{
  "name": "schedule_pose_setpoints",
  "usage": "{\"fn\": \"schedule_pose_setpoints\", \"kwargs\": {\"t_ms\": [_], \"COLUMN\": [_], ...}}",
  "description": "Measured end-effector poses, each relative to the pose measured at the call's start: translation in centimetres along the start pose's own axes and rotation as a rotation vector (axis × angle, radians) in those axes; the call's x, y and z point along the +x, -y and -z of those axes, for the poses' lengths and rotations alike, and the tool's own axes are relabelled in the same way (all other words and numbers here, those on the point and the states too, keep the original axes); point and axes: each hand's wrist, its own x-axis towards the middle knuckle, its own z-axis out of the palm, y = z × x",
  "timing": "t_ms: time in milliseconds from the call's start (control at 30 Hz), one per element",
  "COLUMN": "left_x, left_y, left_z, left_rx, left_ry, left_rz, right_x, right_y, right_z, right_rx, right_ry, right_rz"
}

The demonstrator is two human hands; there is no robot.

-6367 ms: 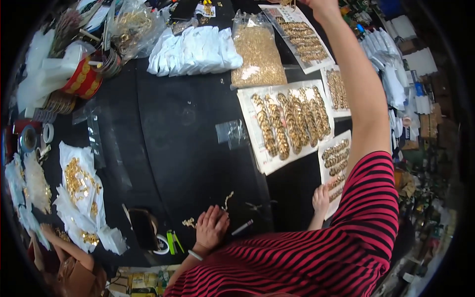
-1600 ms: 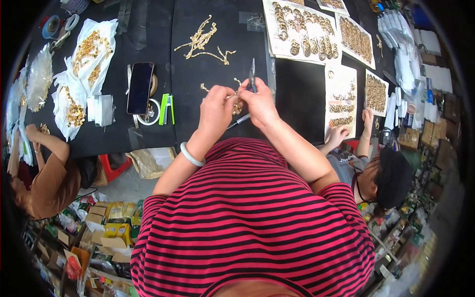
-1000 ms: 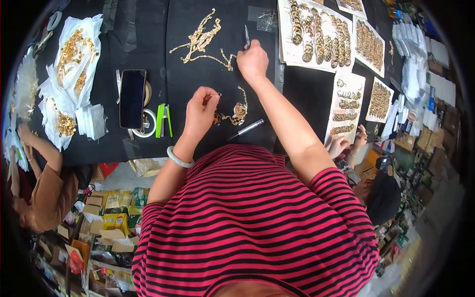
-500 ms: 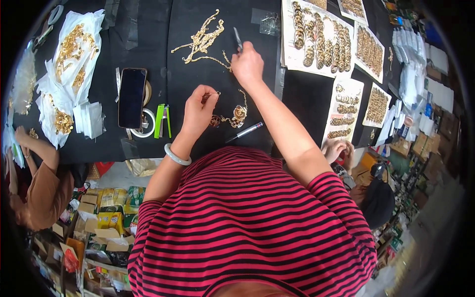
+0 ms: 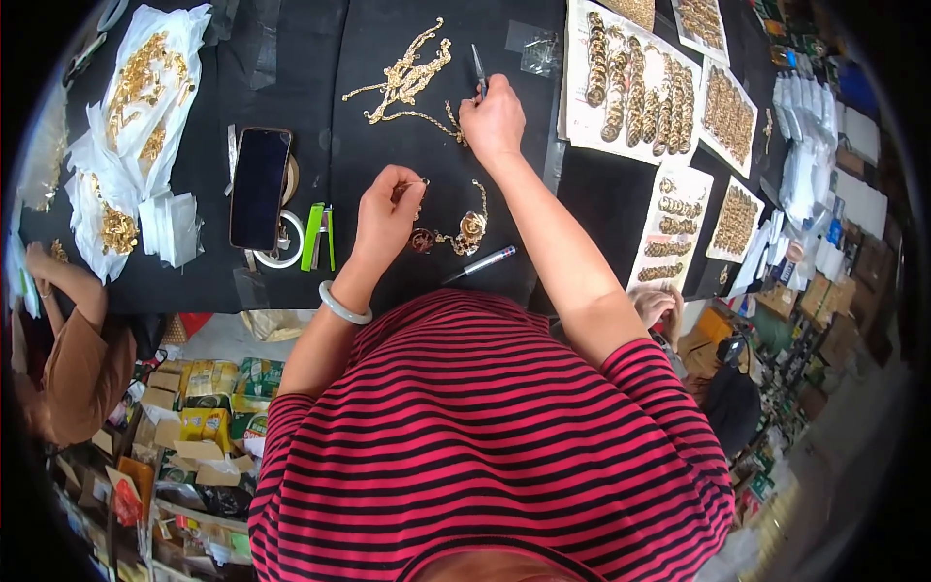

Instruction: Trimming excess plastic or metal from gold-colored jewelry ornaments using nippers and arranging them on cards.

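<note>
My left hand (image 5: 390,211) is closed in a pinch on a small gold-coloured jewellery piece (image 5: 425,181); its exact shape is mostly hidden by the fingers. Just right of that hand lies a short gold chain with a round charm (image 5: 471,227), and a dark round charm (image 5: 421,241) sits close to my wrist. Farther off, my right hand (image 5: 493,120) is wrapped round a slim pointed metal tool (image 5: 479,68), its tip facing away from me. One end of a tangled gold chain (image 5: 412,76) runs up against the right hand's fingers; whether they grip it, I cannot tell.
A marker pen (image 5: 481,263) lies nearest me. On the left are a green stapler (image 5: 313,236), tape roll (image 5: 282,254), phone (image 5: 260,189) and white bags of gold pieces (image 5: 116,218). Cards of gold jewellery (image 5: 574,92) lie right. Other people's hands (image 5: 658,305) show at both sides.
My right hand with the pointed tool has shifted slightly, the tool's tip turning a little. The left hand keeps its pinch. The whole view has moved slightly.
</note>
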Motion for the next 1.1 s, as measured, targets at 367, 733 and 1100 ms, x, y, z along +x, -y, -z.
{"fn": "schedule_pose_setpoints", "kwargs": {"t_ms": [367, 733, 1100], "left_x": [0.4, 3.2, 3.1], "left_y": [0.4, -1.2, -2.9], "left_z": [0.0, -1.4, -2.8], "left_rx": [-0.015, 0.048, 0.185], "left_ry": [-0.057, -0.057, -0.105], "left_rz": [-0.054, -0.217, -0.454], "right_x": [-0.5, -2.4, -4.3], "right_y": [-1.4, 0.5, 2.5], "right_z": [0.6, 6.8, 10.1], "right_rx": [0.011, 0.966, 1.213], "right_ry": [0.084, 0.371, 0.407], "right_rz": [0.228, -0.184, -0.311]}}
